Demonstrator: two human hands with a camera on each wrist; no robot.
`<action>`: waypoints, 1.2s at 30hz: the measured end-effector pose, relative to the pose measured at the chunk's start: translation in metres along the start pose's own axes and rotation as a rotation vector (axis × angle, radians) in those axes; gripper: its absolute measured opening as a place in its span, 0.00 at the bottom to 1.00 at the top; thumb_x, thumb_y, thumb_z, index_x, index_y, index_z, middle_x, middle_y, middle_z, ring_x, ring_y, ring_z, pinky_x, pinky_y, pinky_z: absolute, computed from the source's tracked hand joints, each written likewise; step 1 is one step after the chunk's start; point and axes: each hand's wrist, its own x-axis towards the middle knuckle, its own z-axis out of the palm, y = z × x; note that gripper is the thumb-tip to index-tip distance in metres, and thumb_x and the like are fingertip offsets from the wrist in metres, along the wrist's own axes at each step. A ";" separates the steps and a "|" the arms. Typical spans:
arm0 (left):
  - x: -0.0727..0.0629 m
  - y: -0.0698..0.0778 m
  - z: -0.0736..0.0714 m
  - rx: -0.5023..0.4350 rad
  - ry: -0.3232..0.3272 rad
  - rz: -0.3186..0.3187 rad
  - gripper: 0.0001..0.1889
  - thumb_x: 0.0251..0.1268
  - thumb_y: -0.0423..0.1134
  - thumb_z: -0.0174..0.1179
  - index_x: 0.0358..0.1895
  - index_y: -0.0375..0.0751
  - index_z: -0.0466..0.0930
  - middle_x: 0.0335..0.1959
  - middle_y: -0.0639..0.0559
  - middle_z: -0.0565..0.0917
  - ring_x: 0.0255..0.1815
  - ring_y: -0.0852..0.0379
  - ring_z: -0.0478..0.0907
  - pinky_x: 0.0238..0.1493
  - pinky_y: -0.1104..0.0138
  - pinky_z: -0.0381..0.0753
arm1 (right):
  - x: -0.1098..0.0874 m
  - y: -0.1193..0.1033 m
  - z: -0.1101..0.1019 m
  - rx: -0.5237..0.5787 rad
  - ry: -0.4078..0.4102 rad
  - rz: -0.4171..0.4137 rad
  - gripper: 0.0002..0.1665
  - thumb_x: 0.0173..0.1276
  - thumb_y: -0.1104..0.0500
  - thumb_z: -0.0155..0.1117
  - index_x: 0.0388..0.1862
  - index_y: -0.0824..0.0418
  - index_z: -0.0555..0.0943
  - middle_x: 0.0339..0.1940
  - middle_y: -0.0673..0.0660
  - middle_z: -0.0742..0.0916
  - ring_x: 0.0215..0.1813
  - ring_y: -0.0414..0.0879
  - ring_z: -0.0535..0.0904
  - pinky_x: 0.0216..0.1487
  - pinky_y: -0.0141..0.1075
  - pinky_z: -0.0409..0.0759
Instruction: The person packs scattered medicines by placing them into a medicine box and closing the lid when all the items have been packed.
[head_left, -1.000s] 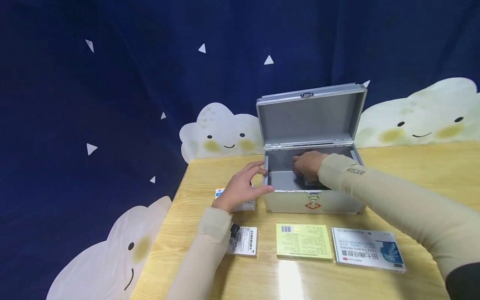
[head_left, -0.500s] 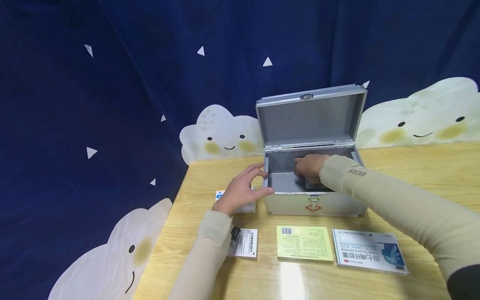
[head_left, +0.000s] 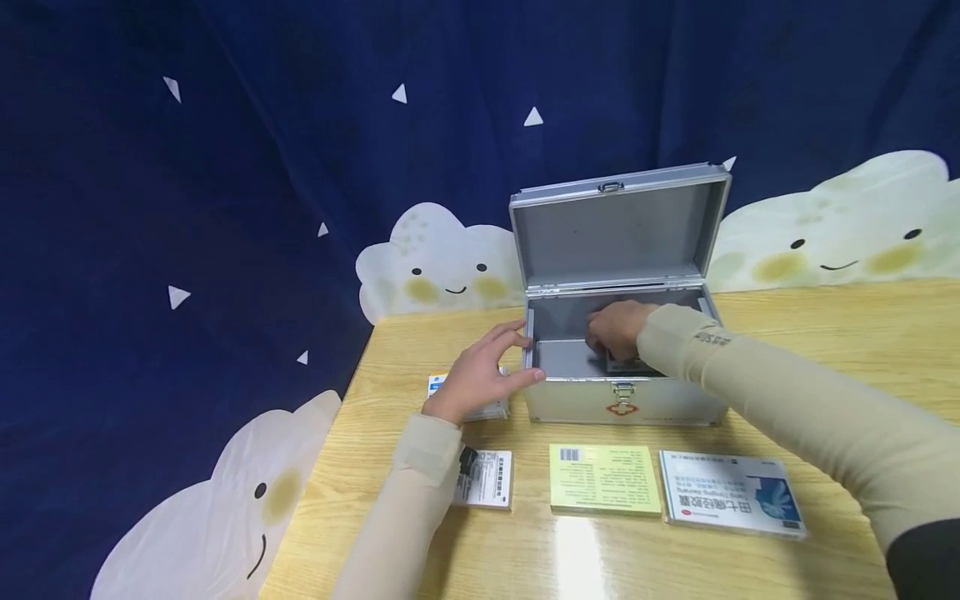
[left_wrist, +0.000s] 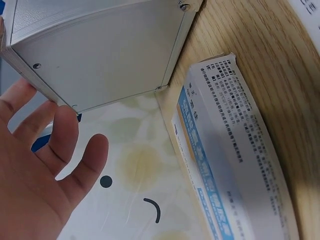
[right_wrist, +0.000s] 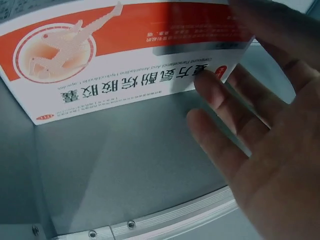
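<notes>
The orange-and-white cardboard carton is inside the silver metal case, right at the right hand's fingertips, long side running away from them; fingers look loosely bent, can't tell if they're pinching it. Left hand is farther off, fingers parted at the case's left edge. Case walls hem it in; flat yellow carton and white-and-teal carton lie out front.

Upside down, 复方氨酚烷胺胶囊 ran across the orange-and-white cardboard carton, with "Compound Paracetamol And Amantadine" in smaller letters! Inverted too, 田七痛经胶囊 marked the flat white-and-blue box; a red cross sign fronted the silver metal case; and the flat yellow box showed a barcode, its print too small to read.
</notes>
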 end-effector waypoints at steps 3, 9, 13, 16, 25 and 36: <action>0.000 0.001 0.001 -0.002 -0.005 -0.004 0.29 0.60 0.66 0.60 0.60 0.56 0.76 0.78 0.65 0.62 0.75 0.47 0.67 0.71 0.43 0.67 | -0.003 0.001 0.001 0.024 -0.012 0.017 0.12 0.58 0.69 0.68 0.36 0.52 0.86 0.36 0.50 0.87 0.38 0.45 0.81 0.47 0.43 0.83; 0.001 0.004 -0.001 0.025 -0.005 0.001 0.28 0.60 0.66 0.60 0.60 0.58 0.76 0.78 0.65 0.63 0.74 0.47 0.68 0.70 0.43 0.68 | -0.008 0.004 -0.002 0.131 -0.045 0.061 0.21 0.55 0.72 0.64 0.44 0.52 0.88 0.39 0.51 0.89 0.41 0.46 0.83 0.46 0.43 0.83; 0.000 0.003 -0.002 0.057 -0.016 0.039 0.29 0.62 0.64 0.59 0.61 0.55 0.76 0.78 0.64 0.62 0.73 0.47 0.70 0.68 0.43 0.71 | -0.011 0.006 -0.005 0.177 -0.057 0.074 0.26 0.54 0.73 0.62 0.50 0.53 0.87 0.45 0.54 0.90 0.45 0.48 0.84 0.53 0.48 0.83; -0.001 0.002 -0.003 0.066 -0.021 0.058 0.28 0.61 0.63 0.59 0.62 0.55 0.76 0.78 0.64 0.62 0.73 0.46 0.70 0.66 0.43 0.72 | -0.013 0.006 -0.010 0.195 -0.053 0.073 0.27 0.55 0.72 0.61 0.53 0.54 0.86 0.51 0.57 0.89 0.48 0.48 0.83 0.57 0.51 0.82; 0.000 -0.002 -0.006 0.086 -0.011 0.055 0.26 0.61 0.65 0.58 0.60 0.61 0.76 0.77 0.67 0.63 0.71 0.48 0.72 0.65 0.44 0.74 | -0.037 0.015 -0.044 0.287 0.147 -0.013 0.20 0.65 0.64 0.62 0.56 0.58 0.83 0.60 0.61 0.85 0.62 0.58 0.80 0.66 0.56 0.75; 0.000 -0.001 -0.004 0.087 -0.028 0.066 0.28 0.63 0.64 0.56 0.62 0.57 0.75 0.78 0.64 0.61 0.74 0.47 0.68 0.66 0.43 0.73 | -0.070 0.010 -0.050 0.323 0.179 0.031 0.21 0.68 0.60 0.62 0.60 0.57 0.81 0.64 0.62 0.82 0.67 0.62 0.76 0.68 0.58 0.73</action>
